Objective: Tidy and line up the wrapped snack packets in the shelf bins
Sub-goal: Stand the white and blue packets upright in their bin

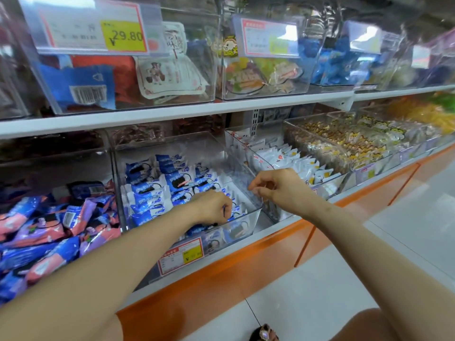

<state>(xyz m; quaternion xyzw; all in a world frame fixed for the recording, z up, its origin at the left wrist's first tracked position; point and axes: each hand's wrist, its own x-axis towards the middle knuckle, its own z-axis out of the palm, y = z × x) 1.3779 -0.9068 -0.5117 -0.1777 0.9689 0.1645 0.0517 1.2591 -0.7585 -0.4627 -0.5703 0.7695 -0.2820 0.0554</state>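
As left hand (213, 207) grips packets (157, 190), right hand (275, 187) seemingly pinches bin edge (242, 168).

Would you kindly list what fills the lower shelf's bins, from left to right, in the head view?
Pink-and-purple packets → blue-and-white packets → white packets → clear-wrapped brown snacks → yellow packets.

Lower shelf (246, 267), orange-fronted: clear bins in a row. Blue-packet bin (242, 227) under left hand (213, 207); white-packet bin (327, 184) just beyond right hand (278, 188). Upper shelf (172, 112) above both hands, more clear bins.
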